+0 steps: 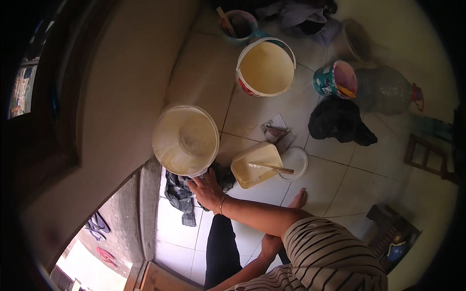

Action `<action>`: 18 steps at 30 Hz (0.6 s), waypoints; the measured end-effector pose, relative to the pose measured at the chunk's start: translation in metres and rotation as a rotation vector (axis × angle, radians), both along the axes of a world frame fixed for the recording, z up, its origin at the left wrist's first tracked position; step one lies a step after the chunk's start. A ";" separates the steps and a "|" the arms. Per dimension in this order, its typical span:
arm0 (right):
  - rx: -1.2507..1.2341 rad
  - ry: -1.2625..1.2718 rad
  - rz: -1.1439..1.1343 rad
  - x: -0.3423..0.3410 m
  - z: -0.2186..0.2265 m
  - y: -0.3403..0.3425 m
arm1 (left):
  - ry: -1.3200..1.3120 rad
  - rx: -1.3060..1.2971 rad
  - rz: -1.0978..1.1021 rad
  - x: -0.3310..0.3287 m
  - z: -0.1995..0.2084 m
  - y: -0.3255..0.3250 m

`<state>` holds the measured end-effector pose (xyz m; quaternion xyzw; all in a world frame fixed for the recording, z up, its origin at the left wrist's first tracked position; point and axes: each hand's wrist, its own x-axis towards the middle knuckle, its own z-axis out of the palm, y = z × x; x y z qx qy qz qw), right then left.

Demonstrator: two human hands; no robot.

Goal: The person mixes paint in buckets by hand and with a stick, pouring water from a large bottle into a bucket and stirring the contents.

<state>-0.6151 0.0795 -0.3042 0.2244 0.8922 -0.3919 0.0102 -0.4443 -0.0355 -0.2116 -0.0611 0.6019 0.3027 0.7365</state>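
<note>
My right hand (208, 190) reaches across to the left and grips the lower rim of a pale plastic bucket (164, 140). That bucket leans with its mouth toward me; its inside is smeared with cream residue. Beneath the hand lies a crumpled dark patterned cloth (187, 217). My left hand (270, 245) rests by my leg, partly covered by my right arm, its fingers hidden. Right of the bucket sits a rectangular cream-coated tub (237, 173), with a wooden-handled tool (279, 169) lying across it; the tool's far end is unclear. The tub overlaps a round white lid (299, 164).
Farther off stands a white-rimmed bucket (239, 62) of cream paint. Around it are a blue pail (252, 34), a teal pot (323, 81), a black plastic bag (335, 121) and a large clear bottle (388, 92). A wall (131, 72) rises at left. My bare foot (299, 198) is near the lid.
</note>
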 end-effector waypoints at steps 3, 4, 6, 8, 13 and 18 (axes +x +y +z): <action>0.050 -0.090 -0.026 0.017 0.001 -0.008 | 0.074 -0.057 -0.129 -0.003 0.010 0.011; 0.031 -0.171 -0.126 0.023 -0.002 -0.015 | 0.083 0.028 -0.113 0.001 0.005 0.006; 0.012 -0.325 -0.280 0.029 -0.011 -0.029 | 0.086 0.100 -0.096 0.007 0.000 -0.006; -0.041 -0.261 -0.329 0.040 -0.054 -0.045 | 0.070 0.090 -0.130 0.009 -0.002 -0.008; -0.275 -0.250 -0.290 0.028 -0.074 -0.051 | -0.351 -0.096 0.685 0.019 -0.008 -0.032; -0.460 -0.195 -0.461 0.010 -0.070 -0.058 | -0.125 0.007 0.209 0.033 -0.036 -0.056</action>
